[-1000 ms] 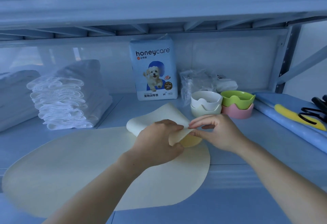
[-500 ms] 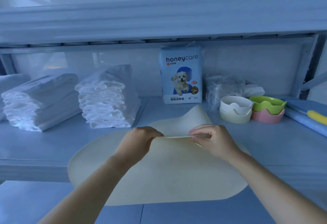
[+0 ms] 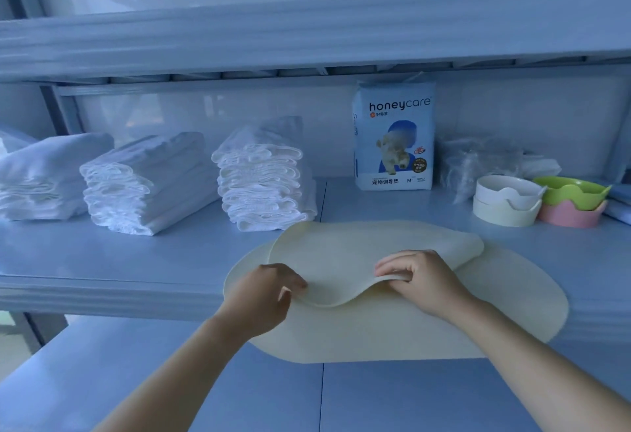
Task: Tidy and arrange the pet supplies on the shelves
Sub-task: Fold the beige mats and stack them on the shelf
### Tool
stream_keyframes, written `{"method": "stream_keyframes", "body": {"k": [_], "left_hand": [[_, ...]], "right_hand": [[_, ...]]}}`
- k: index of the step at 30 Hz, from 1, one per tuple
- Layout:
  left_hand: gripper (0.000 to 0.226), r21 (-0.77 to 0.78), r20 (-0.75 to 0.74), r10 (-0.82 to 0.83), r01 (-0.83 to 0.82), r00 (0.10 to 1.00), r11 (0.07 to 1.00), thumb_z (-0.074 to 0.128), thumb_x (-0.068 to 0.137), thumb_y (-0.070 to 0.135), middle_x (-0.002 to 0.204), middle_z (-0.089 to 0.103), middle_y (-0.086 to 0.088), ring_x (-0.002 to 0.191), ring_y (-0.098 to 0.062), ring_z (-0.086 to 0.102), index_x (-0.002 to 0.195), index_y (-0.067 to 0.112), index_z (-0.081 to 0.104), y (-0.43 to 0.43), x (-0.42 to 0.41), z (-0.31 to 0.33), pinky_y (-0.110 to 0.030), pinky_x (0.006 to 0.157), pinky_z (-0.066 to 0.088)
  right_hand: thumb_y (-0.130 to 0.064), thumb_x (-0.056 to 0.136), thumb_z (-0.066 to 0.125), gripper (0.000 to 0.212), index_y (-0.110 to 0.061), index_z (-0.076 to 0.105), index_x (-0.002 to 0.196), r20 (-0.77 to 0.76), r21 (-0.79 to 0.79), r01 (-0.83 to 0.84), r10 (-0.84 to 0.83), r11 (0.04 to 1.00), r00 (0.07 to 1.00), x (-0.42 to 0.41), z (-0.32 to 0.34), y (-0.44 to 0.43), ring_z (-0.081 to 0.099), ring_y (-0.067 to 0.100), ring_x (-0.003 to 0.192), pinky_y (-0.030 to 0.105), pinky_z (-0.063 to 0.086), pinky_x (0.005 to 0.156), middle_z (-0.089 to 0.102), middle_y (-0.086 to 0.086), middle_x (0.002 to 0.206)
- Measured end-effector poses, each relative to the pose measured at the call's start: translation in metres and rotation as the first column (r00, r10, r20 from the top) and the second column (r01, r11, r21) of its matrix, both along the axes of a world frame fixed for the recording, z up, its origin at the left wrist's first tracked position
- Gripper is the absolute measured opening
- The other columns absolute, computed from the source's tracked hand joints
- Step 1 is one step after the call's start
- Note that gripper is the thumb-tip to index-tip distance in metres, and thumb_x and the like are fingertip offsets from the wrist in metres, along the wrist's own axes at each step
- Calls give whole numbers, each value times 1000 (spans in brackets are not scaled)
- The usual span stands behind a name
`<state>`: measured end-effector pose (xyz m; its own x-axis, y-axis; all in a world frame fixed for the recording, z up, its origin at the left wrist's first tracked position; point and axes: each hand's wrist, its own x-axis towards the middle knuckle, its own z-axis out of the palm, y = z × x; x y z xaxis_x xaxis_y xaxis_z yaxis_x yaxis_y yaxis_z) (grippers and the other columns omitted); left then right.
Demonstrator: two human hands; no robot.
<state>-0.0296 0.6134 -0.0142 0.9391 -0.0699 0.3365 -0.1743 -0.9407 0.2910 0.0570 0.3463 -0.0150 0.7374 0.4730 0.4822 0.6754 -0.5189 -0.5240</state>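
Both hands (image 3: 263, 298) (image 3: 421, 281) pinching mat (image 3: 495, 295)

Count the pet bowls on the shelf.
4, in two stacks right of the mat: white bowl on cream bowl, green bowl on pink bowl. More could be nested unseen.

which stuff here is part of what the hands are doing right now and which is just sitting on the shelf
In use:
- cream mat, being folded over on itself
- left hand, pinching the folded edge
- right hand, gripping the same edge

Just lying about:
- three stacks of white pads
- honeycare bag, upright at the back
- white bowls
- green bowl on pink bowl
- clear plastic wrap
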Motion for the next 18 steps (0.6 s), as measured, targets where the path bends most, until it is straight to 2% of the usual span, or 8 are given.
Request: {"method": "stream_keyframes", "body": {"k": [3, 6, 8, 10, 12, 15, 18], "left_hand": [[32, -52, -18, -74, 73, 997, 996, 58, 82, 21, 114, 62, 21, 104, -2, 58, 109, 37, 65, -6, 6, 0, -25, 87, 48], [30, -21, -35, -135, 135, 990, 991, 62, 82, 37, 118, 60, 22, 107, -3, 56, 112, 39, 63, -18, 13, -4, -25, 87, 47], [32, -2, -36, -169, 169, 985, 986, 62, 82, 46, 119, 60, 22, 109, -3, 55, 113, 39, 62, -28, 17, -7, -24, 89, 46], [35, 19, -26, -203, 204, 979, 979, 60, 82, 51, 121, 59, 22, 111, -3, 54, 115, 38, 61, -40, 21, -9, -22, 91, 44], [36, 24, -10, -229, 229, 973, 973, 58, 83, 51, 123, 57, 22, 113, -3, 53, 116, 38, 61, -52, 23, -11, -21, 92, 43], [31, -4, 7, -244, 244, 970, 970, 59, 84, 44, 123, 57, 21, 113, -4, 53, 115, 38, 62, -69, 26, -13, -24, 93, 45], [29, -31, 20, -229, 230, 973, 973, 58, 83, 38, 121, 59, 22, 110, -4, 55, 112, 40, 63, -86, 31, -10, -26, 90, 47]], "right_hand": [[5, 72, 67, 28, -17, 77, 87, -36, -4, 84, -85, 996, 996, -5, -3, -6, 59, -9, 87, -2, 37, 80, 66, -17, 93], [5, 71, 68, 29, -16, 76, 90, -6, 8, 184, -184, 983, 983, -11, -5, -20, 58, -5, 91, -4, 33, 82, 63, -17, 96], [2, 72, 72, 28, -17, 75, 92, 6, 18, 246, -246, 969, 969, -15, -6, -33, 57, -2, 95, -1, 33, 85, 62, -17, 100], [-4, 71, 76, 27, -18, 75, 95, 18, 23, 300, -300, 954, 954, -18, -8, -44, 57, 0, 99, 8, 35, 89, 62, -15, 105], [-10, 68, 80, 30, -17, 74, 97, 27, 30, 334, -335, 942, 942, -19, -9, -53, 58, 3, 101, 12, 36, 91, 63, -12, 109], [-17, 66, 84, 34, -17, 73, 99, 45, 27, 350, -351, 936, 935, -18, -10, -63, 58, 4, 100, 10, 36, 89, 63, -11, 109], [-14, 68, 80, 32, -17, 73, 99, 47, 37, 346, -348, 937, 936, -12, -10, -73, 60, 6, 100, 15, 42, 91, 65, -10, 109]]}}
